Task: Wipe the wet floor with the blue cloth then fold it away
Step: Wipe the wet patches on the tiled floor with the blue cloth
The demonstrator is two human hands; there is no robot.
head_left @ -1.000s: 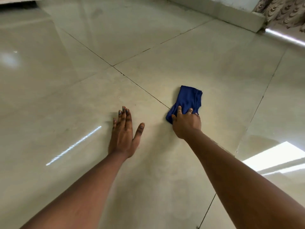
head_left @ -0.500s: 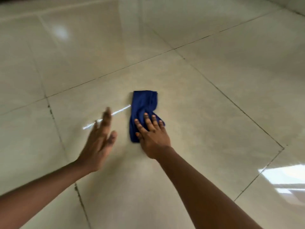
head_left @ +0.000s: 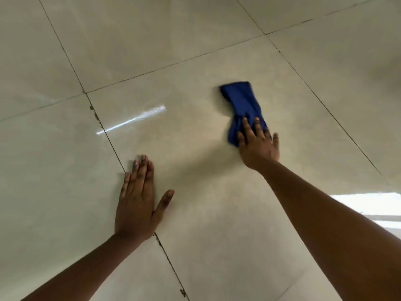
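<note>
Lying bunched on the glossy beige tile floor (head_left: 195, 51), the blue cloth (head_left: 242, 105) is a deep, saturated blue, long and narrow, creased with lengthwise folds. Its far end spreads wider and flatter; its near end is gathered into a tight waist under the fingers. The right hand (head_left: 259, 146) presses down on that near end with fingers straight and slightly spread, thumb out to the side on the tile. Well apart from it, the left hand (head_left: 137, 205) rests flat on the floor, fingers straight and together, thumb splayed, lying across a dark grout line (head_left: 104, 131). A bright streak of reflected light (head_left: 132, 120) crosses the tile.
</note>
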